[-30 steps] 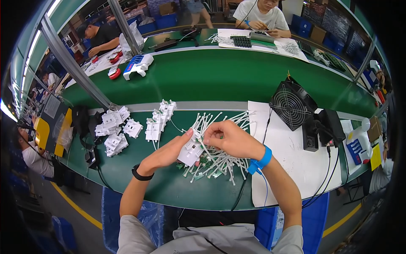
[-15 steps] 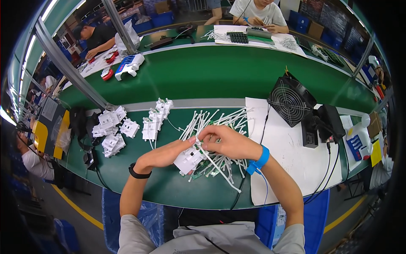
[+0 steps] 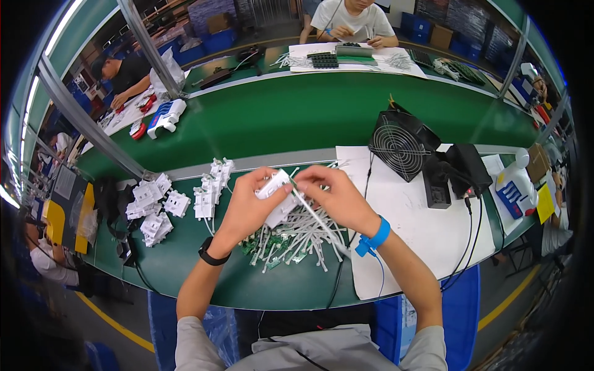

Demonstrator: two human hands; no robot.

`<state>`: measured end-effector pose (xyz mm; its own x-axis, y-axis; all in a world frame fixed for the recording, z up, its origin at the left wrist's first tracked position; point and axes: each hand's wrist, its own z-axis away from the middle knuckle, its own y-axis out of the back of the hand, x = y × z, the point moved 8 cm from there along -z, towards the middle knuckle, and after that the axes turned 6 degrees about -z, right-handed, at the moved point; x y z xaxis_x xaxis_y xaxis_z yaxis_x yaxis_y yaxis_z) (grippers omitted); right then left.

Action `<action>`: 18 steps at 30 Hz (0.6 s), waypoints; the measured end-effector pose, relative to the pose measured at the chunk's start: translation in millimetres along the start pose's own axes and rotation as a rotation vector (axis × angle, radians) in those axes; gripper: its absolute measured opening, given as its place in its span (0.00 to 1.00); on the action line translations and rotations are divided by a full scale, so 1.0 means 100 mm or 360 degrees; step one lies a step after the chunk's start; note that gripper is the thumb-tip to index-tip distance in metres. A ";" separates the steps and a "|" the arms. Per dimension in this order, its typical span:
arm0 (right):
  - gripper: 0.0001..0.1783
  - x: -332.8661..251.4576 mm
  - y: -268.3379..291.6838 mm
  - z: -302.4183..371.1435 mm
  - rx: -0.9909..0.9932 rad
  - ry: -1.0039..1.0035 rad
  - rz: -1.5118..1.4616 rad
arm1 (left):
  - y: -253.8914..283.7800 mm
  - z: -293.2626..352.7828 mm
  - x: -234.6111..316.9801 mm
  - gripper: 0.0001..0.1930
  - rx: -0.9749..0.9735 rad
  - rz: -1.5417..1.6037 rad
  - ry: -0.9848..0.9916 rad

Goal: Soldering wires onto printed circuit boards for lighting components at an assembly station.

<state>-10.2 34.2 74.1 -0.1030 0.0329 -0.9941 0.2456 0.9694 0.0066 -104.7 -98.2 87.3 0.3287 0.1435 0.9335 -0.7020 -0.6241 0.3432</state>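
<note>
head: black fan (image 3: 398, 151) stands right of white cables (image 3: 301, 236).

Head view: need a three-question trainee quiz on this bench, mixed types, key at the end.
1. True or false: the left hand grips a white plastic part.
2. What colour is the wristband on the right arm? A) black B) blue C) red
3. Which item has a round wire grille and stands to the right of both hands?

Key: 1. True. 2. B. 3. The black fan.
</note>
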 end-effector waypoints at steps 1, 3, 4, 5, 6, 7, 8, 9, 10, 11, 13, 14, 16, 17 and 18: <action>0.15 -0.05 0.14 0.03 0.0144 0.0150 0.0016 | -0.03 -0.07 0.04 0.12 0.0049 -0.0033 0.0004; 0.20 -0.11 0.36 0.12 0.0350 0.0179 0.0171 | -0.11 -0.24 0.17 0.10 0.0166 -0.0108 -0.0187; 0.20 -0.08 0.41 0.18 0.0325 0.0139 0.0098 | -0.16 -0.32 0.24 0.09 0.0282 -0.0207 -0.0295; 0.20 -0.05 0.45 0.24 0.0303 0.0029 -0.0019 | -0.23 -0.38 0.32 0.10 0.0334 -0.0351 -0.0357; 0.20 -0.03 0.48 0.31 0.0283 -0.0080 -0.0138 | -0.31 -0.43 0.39 0.11 0.0386 -0.0493 -0.0419; 0.18 -0.02 0.54 0.38 0.0427 -0.0115 -0.0198 | -0.40 -0.50 0.39 0.11 0.0405 -0.0538 -0.0451; 0.16 -0.07 0.61 0.44 0.0543 0.0017 0.0074 | -0.50 -0.55 0.38 0.12 0.0412 -0.0504 -0.0431; 0.15 -0.10 0.66 0.51 0.0657 0.0144 0.0349 | -0.61 -0.60 0.36 0.12 0.0416 -0.0470 -0.0409; 0.15 -0.31 0.64 0.63 0.0821 0.0592 0.0793 | -0.74 -0.64 0.37 0.11 0.0425 -0.0336 -0.0491; 0.16 -0.39 0.59 0.70 0.0879 0.0727 0.1163 | -0.89 -0.69 0.32 0.12 0.0363 -0.0079 -0.0449; 0.21 -0.40 0.49 0.77 0.0903 0.0774 0.1683 | -1.21 -0.77 0.23 0.12 0.0120 0.0364 -0.0161; 0.22 -0.32 0.50 0.79 0.0911 0.0716 0.1745 | -1.35 -0.79 0.18 0.12 0.0054 0.0440 -0.0071; 0.22 -0.16 0.56 0.85 0.0895 0.0590 0.1859 | -1.57 -0.82 0.08 0.11 -0.0046 0.0488 0.0021; 0.22 -0.12 0.63 0.90 0.0909 0.0568 0.1873 | -1.65 -0.84 0.03 0.11 -0.0072 0.0499 0.0024; 0.24 -0.08 0.68 0.95 0.0851 0.0538 0.1890 | -1.76 -0.84 -0.01 0.11 -0.0173 0.0452 0.0000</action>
<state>98.7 77.0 71.9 0.2215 0.9137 -0.3407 0.6868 0.1018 0.7197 -35.0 76.4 34.8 0.1098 -0.0250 0.9936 -0.8294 -0.5532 0.0777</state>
